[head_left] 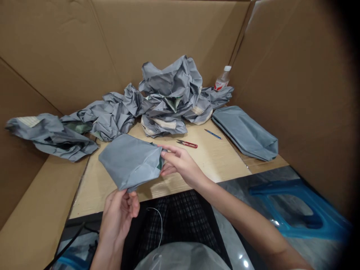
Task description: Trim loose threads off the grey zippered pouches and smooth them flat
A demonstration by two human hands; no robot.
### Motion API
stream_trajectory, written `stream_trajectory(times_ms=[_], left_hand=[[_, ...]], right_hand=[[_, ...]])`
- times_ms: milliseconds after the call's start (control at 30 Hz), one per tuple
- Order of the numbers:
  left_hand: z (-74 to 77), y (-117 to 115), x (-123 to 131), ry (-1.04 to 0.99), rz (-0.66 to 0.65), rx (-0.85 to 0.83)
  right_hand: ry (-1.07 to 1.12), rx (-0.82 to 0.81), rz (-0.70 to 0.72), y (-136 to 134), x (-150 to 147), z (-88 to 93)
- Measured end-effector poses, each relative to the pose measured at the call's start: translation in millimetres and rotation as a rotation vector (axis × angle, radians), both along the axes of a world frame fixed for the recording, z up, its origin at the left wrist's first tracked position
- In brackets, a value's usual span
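Observation:
A grey fabric bag (131, 159), folded flat with a bit of dark green at one end, is held up over the near part of the table. My left hand (119, 210) pinches its lower corner between thumb and fingers. At the bag's right end, by the green part, my right hand (180, 163) grips the edge with the thumb on top. Just beyond the right hand lies a pair of red-handled thread snips (189, 144). A blue pen-like tool (213, 134) rests farther right.
Crumpled grey fabric pieces (112, 114) are heaped along the back and left. A folded grey bundle (246, 131) lies at the right, near a bottle with a white cap (223, 77). Cardboard walls (174, 33) enclose the table (222, 161). A blue plastic stool (329, 217) stands below right.

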State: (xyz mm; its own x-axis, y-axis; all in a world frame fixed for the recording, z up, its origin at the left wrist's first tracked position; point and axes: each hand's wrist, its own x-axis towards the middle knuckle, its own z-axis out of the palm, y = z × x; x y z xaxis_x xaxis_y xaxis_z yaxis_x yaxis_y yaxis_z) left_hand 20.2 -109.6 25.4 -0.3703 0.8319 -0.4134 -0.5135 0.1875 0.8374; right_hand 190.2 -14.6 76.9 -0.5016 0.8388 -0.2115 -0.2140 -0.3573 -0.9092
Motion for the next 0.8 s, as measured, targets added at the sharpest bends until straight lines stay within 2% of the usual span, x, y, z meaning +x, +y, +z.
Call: stream_trajectory(times_ms=[100, 200, 367, 567, 800], left_hand=[[6.9, -2.5, -1.6, -0.017, 0.012, -0.014], [12.3, -5.9, -3.8, -0.031, -0.010, -0.039], [15.3, -10.5, -8.9, -0.007, -0.184, -0.063], [1.8, -10.2, 2.2, 0.037, -0.212, -0.077], [-17.0, -5.2, 18.9, -0.019, -0.273, -0.112]], right_hand=[[0.007, 0.082, -0.017, -2.6, -2.8, 1.1], [0.016, 0.137, 0.027, -7.8, -0.9, 0.1], [-0.032, 0.258, 0.107, -15.2, 4.9, 0.6], [-0.110, 0.134, 0.081, -12.8, 7.6, -3.0], [-0.137, 0.114, -0.052, -2.7, 13.1, -35.2]])
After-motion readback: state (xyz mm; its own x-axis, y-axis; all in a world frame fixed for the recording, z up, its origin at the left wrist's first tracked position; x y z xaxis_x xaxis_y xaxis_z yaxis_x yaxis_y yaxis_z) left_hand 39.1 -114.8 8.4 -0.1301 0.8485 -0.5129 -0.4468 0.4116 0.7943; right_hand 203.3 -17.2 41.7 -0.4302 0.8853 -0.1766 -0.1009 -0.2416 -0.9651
